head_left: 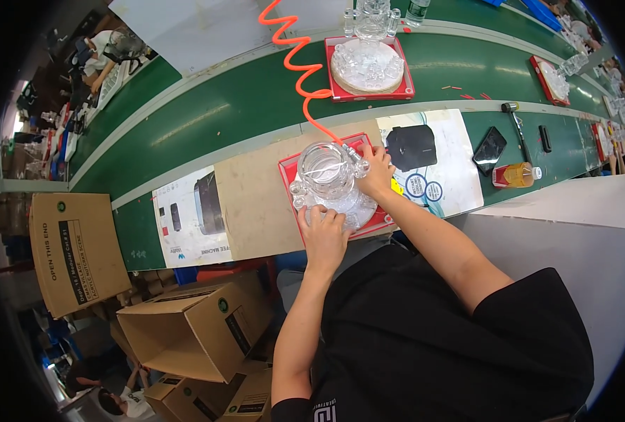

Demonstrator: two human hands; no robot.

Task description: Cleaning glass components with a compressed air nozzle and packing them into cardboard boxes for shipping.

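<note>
A clear plastic assembly (pixel 324 184), with a round open cup on a wide round base, stands in a red-edged tray (pixel 289 166) before me. My left hand (pixel 324 235) curls its fingers over the base's near edge. At the right side of the assembly, my right hand (pixel 375 172) is closed beside a clear knob. An orange coiled hose (pixel 311 69) comes down to a metal fitting (pixel 352 150) at these fingers. A small yellow piece (pixel 397 186) shows past the hand; what lies inside the grip is hidden.
Another clear assembly on a red tray (pixel 333 90) stands on the green bench beyond. To the right lie a black phone (pixel 490 149), a hammer (pixel 518 130), a black marker-like object (pixel 545 138) and a drink bottle (pixel 515 175). Cardboard boxes (pixel 200 330) stand at lower left.
</note>
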